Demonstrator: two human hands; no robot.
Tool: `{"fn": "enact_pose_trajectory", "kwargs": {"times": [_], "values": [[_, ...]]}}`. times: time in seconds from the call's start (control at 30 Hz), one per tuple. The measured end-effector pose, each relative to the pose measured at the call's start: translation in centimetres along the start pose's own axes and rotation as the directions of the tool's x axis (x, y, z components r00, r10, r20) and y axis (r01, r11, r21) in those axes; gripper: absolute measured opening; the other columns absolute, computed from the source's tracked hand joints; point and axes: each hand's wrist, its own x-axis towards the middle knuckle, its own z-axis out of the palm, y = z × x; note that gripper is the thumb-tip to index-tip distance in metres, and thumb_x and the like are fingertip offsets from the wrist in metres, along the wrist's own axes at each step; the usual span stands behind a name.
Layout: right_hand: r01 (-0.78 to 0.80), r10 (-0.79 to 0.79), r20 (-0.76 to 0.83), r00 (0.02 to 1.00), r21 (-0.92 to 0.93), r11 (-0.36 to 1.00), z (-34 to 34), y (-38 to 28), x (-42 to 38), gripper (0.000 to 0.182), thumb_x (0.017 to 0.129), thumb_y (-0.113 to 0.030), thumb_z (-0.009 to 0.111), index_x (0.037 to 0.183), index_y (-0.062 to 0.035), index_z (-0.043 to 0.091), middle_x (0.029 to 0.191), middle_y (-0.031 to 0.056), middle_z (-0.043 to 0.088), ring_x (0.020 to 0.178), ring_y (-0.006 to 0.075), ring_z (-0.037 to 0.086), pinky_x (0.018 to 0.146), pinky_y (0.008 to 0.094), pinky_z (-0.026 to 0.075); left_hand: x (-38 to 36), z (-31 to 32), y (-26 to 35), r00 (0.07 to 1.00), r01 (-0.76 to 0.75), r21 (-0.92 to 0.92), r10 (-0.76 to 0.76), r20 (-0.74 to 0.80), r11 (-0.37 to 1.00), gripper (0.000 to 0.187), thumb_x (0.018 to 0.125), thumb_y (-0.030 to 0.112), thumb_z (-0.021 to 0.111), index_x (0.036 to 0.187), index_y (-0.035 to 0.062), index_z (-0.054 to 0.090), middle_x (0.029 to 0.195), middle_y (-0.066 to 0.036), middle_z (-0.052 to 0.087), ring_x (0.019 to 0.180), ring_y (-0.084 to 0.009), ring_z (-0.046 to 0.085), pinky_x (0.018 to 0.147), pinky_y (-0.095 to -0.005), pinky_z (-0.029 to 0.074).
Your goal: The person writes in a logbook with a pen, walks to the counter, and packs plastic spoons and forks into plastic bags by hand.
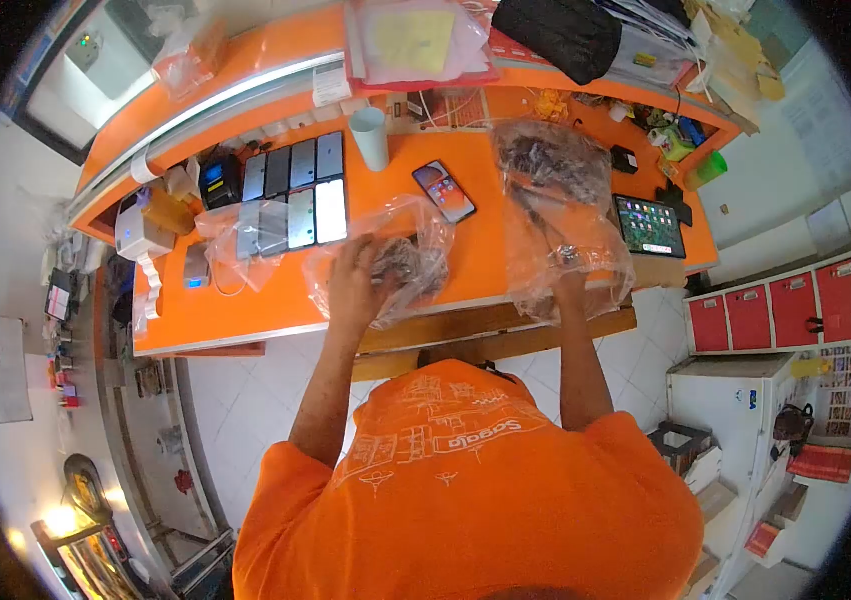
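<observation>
My left hand is at the left side of a small clear plastic bag, its fingers curled on the plastic. Dark, coiled cable-like items show through that bag. To the right, my right hand is at the lower end of a larger clear plastic bag, its fingers partly covered by the film. A bundle of dark cables fills the upper part of this bag, and a dark strand runs down toward my right fingers. What those fingers grip is not clear. Between the bags lies a lit smartphone.
Several phones lie in rows at left on the orange desk. A pale cup stands behind them. A tablet lies right of the large bag. A raised shelf runs along the back; red lockers stand at right.
</observation>
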Motion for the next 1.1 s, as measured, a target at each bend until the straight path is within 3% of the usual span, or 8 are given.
{"fn": "enact_pose_trajectory", "kwargs": {"times": [0.13,0.27,0.4,0.53,0.7,0.87,0.97,1.1], "values": [[0.152,-0.148,0.036,0.988,-0.296,0.943,3.8,0.8,4.4,0.032,0.082,-0.024,0.066,0.103,-0.0008,0.062,0.093,0.0121,0.065,0.088,0.0287,0.062,0.077,0.0423,0.049,-2.2,-4.1,2.2,0.913,0.364,0.415,-0.230,-0.337,0.834,0.080,0.071,0.038,0.082,0.136,0.0095,0.044,0.140,-0.021,0.041,0.129,-0.0408,0.037,0.103,-0.0497,0.034],[-0.124,0.171,-0.122,0.978,0.323,0.938,3.9,3.1,1.7,0.028,0.088,-0.023,0.062,0.106,-0.0019,0.060,0.099,0.0117,0.063,0.092,0.0245,0.060,0.080,0.0392,0.049,-6.3,-2.9,-5.4,0.829,0.453,-0.221,-0.499,-0.252,0.864,0.079,0.079,0.036,0.078,0.140,0.0068,0.038,0.138,-0.023,0.040,0.125,-0.0361,0.043,0.098,-0.0479,0.041],[0.041,0.710,0.123,0.693,0.977,-0.209,-8.2,-9.5,-5.9,0.039,0.086,-0.021,0.067,0.119,-0.0056,0.055,0.110,0.0114,0.063,0.094,0.0232,0.062,0.072,0.0335,0.052,-7.5,-3.2,-3.8,0.646,0.514,-0.827,-0.736,0.200,0.226,0.058,0.085,0.017,0.070,0.136,0.0067,0.043,0.117,-0.010,0.057,0.104,-0.0202,0.058,0.087,-0.0363,0.049],[0.118,0.216,-0.023,0.976,0.893,-0.435,-5.8,-10.5,-12.0,0.038,0.090,-0.024,0.065,0.124,-0.0129,0.055,0.097,0.0056,0.064,0.082,0.0185,0.058,0.063,0.0320,0.046,-6.4,-3.6,-2.2,0.744,0.485,-0.815,-0.639,0.195,0.316,0.041,0.089,0.009,0.061,0.128,0.0055,0.050,0.109,-0.005,0.056,0.098,-0.0156,0.057,0.078,-0.0304,0.049],[0.636,-0.596,-0.534,0.599,0.770,-0.051,-6.2,-28.9,-6.3,0.043,0.082,-0.027,0.068,0.114,-0.0009,0.057,0.112,0.0178,0.057,0.105,0.0320,0.055,0.091,0.0454,0.045,-5.7,-2.8,-2.6,0.750,0.405,-0.899,-0.624,0.221,0.169,0.033,0.092,0.024,0.062,0.121,0.0082,0.060,0.089,0.003,0.055,0.070,-0.0055,0.048,0.053,-0.0204,0.038],[0.638,-0.652,0.530,0.543,0.245,0.730,1.3,-31.8,-3.9,0.076,0.080,-0.039,0.071,0.143,-0.0135,0.038,0.141,0.0302,0.036,0.136,0.0453,0.032,0.112,0.0554,0.026,-4.9,-4.6,-2.2,0.731,0.326,-0.940,-0.657,0.184,0.101,0.033,0.096,0.027,0.055,0.125,0.0118,0.062,0.080,0.007,0.045,0.064,-0.0031,0.042,0.045,-0.0178,0.027],[0.641,-0.726,0.492,0.481,0.367,0.674,0.0,-30.9,-3.8,0.084,0.081,-0.038,0.071,0.149,-0.0149,0.027,0.146,0.0312,0.029,0.136,0.0458,0.028,0.114,0.0552,0.020,-3.7,-4.9,-1.2,0.681,0.451,-0.866,-0.710,0.180,0.214,0.032,0.096,0.031,0.055,0.123,0.0154,0.064,0.081,0.008,0.041,0.064,-0.0029,0.039,0.048,-0.0173,0.026],[0.615,-0.751,-0.191,0.632,0.714,0.335,-5.8,-26.6,-6.9,0.044,0.076,-0.020,0.071,0.115,-0.0043,0.059,0.112,0.0224,0.060,0.104,0.0433,0.058,0.086,0.0524,0.049,-3.2,-4.4,-1.4,0.677,0.461,-0.852,-0.719,0.157,0.248,0.033,0.095,0.032,0.056,0.123,0.0155,0.063,0.085,0.008,0.043,0.067,-0.0036,0.040,0.050,-0.0175,0.028]]}}
